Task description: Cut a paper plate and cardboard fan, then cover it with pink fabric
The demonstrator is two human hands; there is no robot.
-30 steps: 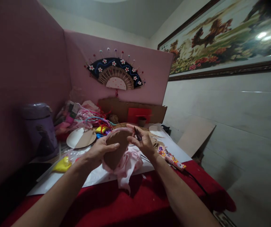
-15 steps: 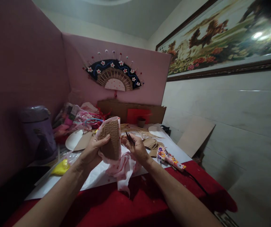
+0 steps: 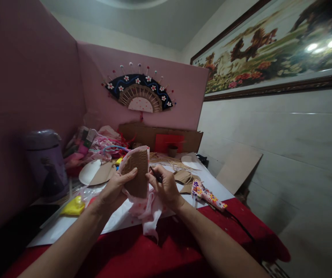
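My left hand is closed on a curved cardboard piece, thumb on its bare brown face. Pink cloth with red dots wraps round the edges of the piece and hangs loose below it. At the right edge of the cardboard, my right hand is closed round a slim, dark, pointed tool. Its tip points up and left towards the cloth-covered edge; its exact kind is partly hidden by the fingers. The fingertips of my right hand are at that edge.
To the right lies a flower-patterned glue gun with a black cord. Cut cardboard pieces, thin sticks and a small brown cup lie farther back. A purple flask stands left. A decorated fan hangs behind.
My right hand has turned, bringing the dark tool's tip closer to the cardboard's right edge. The cardboard has shifted slightly right and down in my left hand.
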